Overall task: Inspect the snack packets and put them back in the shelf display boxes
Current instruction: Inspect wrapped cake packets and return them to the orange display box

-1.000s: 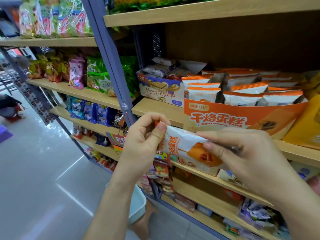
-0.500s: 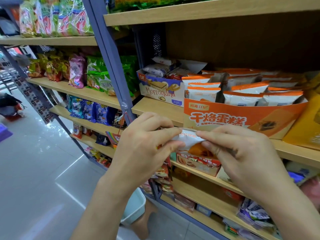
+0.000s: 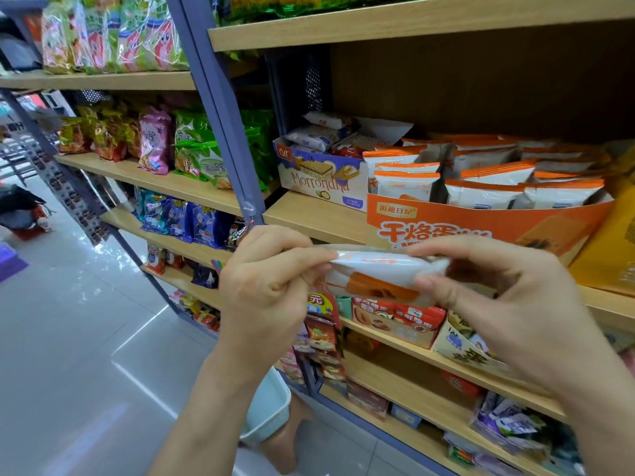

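A white and orange snack packet (image 3: 374,276) is held lengthwise between both hands in front of the shelf, tilted so its long edge faces me. My left hand (image 3: 271,286) pinches its left end. My right hand (image 3: 498,290) grips its right end with the thumb underneath. Just behind, on the middle shelf, stands the orange display box (image 3: 481,228) with several matching packets (image 3: 481,194) upright inside. To its left sits a white and blue wafer display box (image 3: 319,183) holding wrapped packets.
A blue-grey shelf post (image 3: 220,108) runs diagonally left of the boxes. A yellow box (image 3: 615,249) stands right of the orange one. Lower shelves (image 3: 429,362) hold more snack boxes. A pale blue basket (image 3: 268,410) sits on the tiled floor below my left arm.
The packet has been turned between my hands from showing its printed front to lying nearly edge-on, then rolled a little so the orange picture shows underneath. Both hands kept hold.
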